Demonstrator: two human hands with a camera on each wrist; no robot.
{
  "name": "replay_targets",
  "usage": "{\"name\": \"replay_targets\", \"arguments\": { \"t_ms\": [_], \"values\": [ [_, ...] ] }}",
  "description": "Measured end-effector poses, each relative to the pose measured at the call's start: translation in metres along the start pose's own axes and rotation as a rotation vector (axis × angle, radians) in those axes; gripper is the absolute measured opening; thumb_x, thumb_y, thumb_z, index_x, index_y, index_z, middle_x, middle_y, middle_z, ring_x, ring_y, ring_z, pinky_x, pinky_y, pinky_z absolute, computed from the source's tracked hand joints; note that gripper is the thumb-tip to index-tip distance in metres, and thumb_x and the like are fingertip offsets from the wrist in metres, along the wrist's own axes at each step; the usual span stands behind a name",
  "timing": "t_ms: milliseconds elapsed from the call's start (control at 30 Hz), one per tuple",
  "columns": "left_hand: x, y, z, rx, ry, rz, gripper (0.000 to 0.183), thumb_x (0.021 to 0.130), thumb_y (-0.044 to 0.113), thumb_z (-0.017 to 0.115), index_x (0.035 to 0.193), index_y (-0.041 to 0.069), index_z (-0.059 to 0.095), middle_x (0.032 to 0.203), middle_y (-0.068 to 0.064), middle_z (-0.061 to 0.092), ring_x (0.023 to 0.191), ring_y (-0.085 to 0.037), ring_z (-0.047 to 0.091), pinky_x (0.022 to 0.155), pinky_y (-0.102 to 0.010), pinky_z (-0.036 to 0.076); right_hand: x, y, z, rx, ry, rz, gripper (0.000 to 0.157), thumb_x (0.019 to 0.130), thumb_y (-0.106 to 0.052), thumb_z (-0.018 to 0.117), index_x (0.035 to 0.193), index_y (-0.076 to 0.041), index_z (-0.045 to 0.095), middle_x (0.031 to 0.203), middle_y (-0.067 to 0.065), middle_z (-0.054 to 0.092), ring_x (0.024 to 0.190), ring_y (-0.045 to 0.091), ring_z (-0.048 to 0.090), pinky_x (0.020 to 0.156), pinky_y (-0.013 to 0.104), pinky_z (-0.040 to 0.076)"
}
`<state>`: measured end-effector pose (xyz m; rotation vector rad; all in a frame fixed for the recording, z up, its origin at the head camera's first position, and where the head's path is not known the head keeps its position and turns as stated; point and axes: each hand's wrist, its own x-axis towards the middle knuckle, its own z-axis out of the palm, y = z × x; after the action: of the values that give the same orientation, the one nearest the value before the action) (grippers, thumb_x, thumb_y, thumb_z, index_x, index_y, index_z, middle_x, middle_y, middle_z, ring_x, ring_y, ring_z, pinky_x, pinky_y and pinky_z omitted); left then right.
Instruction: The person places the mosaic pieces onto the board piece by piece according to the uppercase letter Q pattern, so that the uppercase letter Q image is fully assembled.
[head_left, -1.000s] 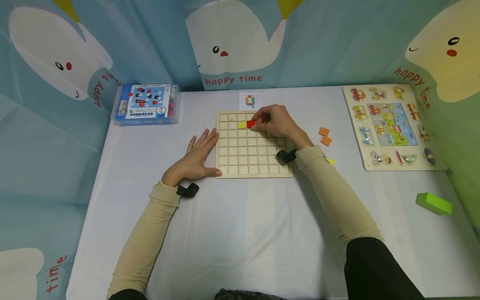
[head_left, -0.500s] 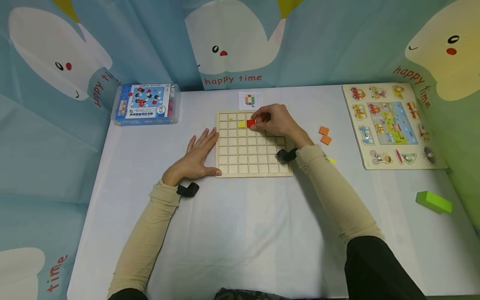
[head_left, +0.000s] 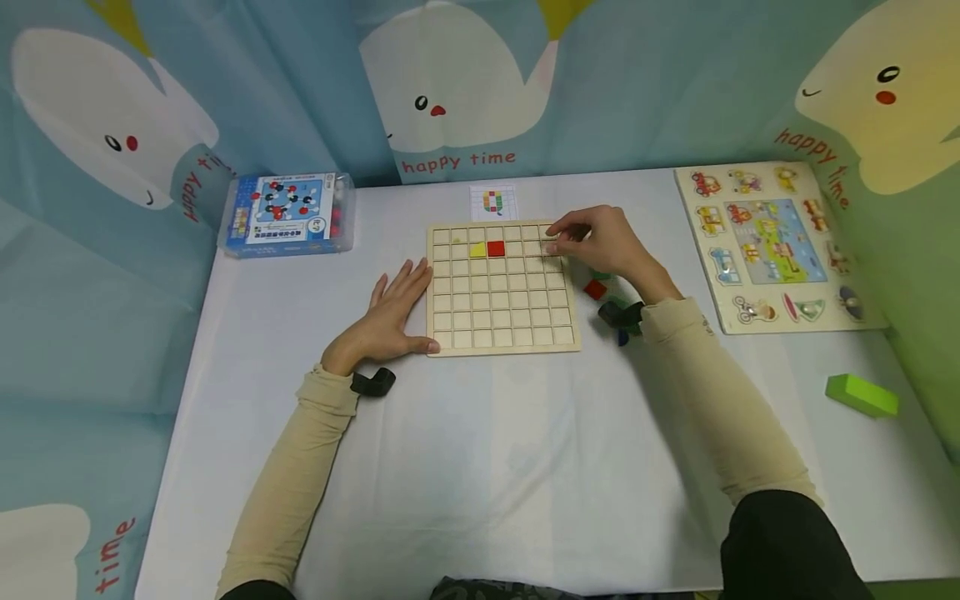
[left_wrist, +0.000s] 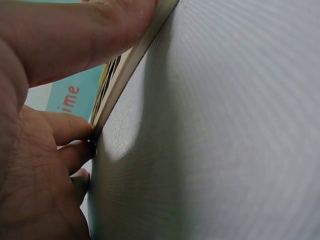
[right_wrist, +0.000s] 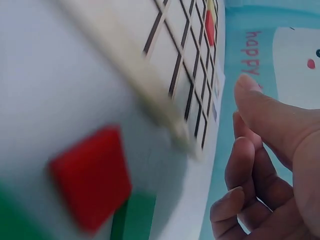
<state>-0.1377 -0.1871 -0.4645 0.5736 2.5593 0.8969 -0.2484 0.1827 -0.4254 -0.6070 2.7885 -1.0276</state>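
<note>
A wooden grid board (head_left: 503, 302) lies flat on the white tablecloth. In its second row from the top sit a yellow piece (head_left: 477, 250) and, right beside it, a red square tile (head_left: 496, 248). My left hand (head_left: 386, 321) rests at the board's left side, fingers spread, with thumb and fingertips at the edge. My right hand (head_left: 600, 239) hovers over the upper right edge. In the right wrist view its thumb and loosely bent fingers stand apart with nothing between them. Below it lie a loose red square tile (right_wrist: 95, 177) and a green piece (right_wrist: 137, 215), partly hidden by the arm in the head view.
Behind the board lies a small pattern card (head_left: 493, 202). A clear plastic box (head_left: 288, 214) with a blue label stands at the back left. On the right are a picture puzzle board (head_left: 711, 289) and a green block (head_left: 861, 395).
My right hand has let go of the red tile, which stays on the board, and moved right to the board's edge. My left hand holds its place.
</note>
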Motion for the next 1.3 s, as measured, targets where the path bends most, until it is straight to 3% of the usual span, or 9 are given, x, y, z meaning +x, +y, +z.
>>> {"name": "replay_targets", "arguments": {
  "t_ms": [367,800,1033,1300],
  "values": [
    [0.0,0.0,0.001,0.006,0.0,0.015,0.124,0.085,0.037,0.089,0.171,0.006,0.005,0.181,-0.008,-0.002,0.167,-0.029,-0.012,0.131,-0.055,-0.015,-0.054,0.029,-0.031,-0.026,0.052,0.038,0.013,0.093,-0.016,0.084,0.103,-0.008,0.084,0.086,0.009,0.076,0.074,0.01,0.062,0.064,0.016,0.045],
    [-0.003,0.001,0.001,-0.001,0.006,0.016,0.123,0.085,0.036,0.089,0.171,0.005,0.007,0.181,-0.01,-0.001,0.167,-0.031,-0.011,0.131,-0.057,-0.014,-0.118,0.049,-0.067,-0.07,-0.051,0.152,0.017,0.092,-0.016,0.085,0.107,-0.01,0.084,0.101,0.009,0.079,0.081,0.007,0.059,0.07,0.013,0.044],
    [-0.003,0.002,-0.001,-0.006,0.004,0.021,0.123,0.087,0.037,0.088,0.171,0.005,0.005,0.181,-0.01,-0.001,0.167,-0.031,-0.011,0.131,-0.056,-0.015,-0.144,0.055,-0.072,-0.06,-0.122,0.21,0.022,0.089,-0.011,0.087,0.11,-0.012,0.083,0.104,0.008,0.08,0.079,0.009,0.059,0.067,0.017,0.047],
    [-0.003,0.002,0.0,-0.008,0.005,0.027,0.123,0.086,0.036,0.088,0.171,0.004,0.005,0.181,-0.011,-0.001,0.167,-0.031,-0.011,0.131,-0.056,-0.015,-0.155,0.059,-0.062,-0.071,-0.124,0.217,0.032,0.084,-0.017,0.092,0.114,-0.012,0.082,0.097,0.006,0.073,0.081,0.013,0.057,0.066,0.019,0.047]
  ]
}}
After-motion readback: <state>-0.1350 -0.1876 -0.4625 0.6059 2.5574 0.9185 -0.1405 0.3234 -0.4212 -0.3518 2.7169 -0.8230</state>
